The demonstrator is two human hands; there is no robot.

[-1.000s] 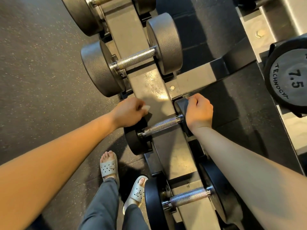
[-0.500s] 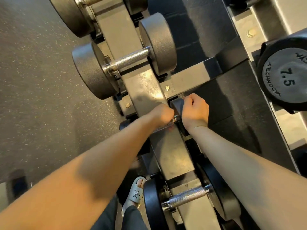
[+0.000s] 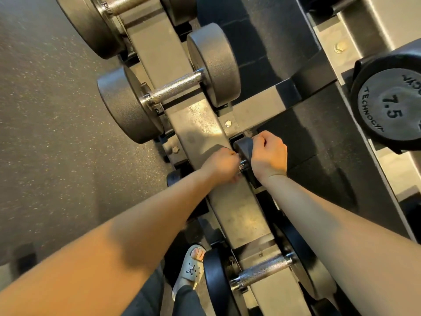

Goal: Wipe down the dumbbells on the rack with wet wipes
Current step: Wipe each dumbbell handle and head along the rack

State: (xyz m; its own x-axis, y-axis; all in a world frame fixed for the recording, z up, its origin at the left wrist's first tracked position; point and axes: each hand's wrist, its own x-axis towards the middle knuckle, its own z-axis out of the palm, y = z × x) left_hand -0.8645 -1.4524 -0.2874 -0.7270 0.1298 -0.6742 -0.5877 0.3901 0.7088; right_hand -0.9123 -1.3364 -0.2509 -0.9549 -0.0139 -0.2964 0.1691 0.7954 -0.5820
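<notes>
Dumbbells (image 3: 173, 87), five plainly seen; left grip (image 3: 222, 164) and right grip (image 3: 270, 153) hold one dumbbell (image 3: 243, 147).

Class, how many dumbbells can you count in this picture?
5: top dumbbell, cut off; second dumbbell below it; middle dumbbell under left hand and right hand; bottom dumbbell; 7.5 dumbbell, right. Others may be hidden.

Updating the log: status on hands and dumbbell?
Left hand curled round dumbbell handle, wipe not in sight. Right hand grips dumbbell head. Nothing blocking either hand.
</notes>
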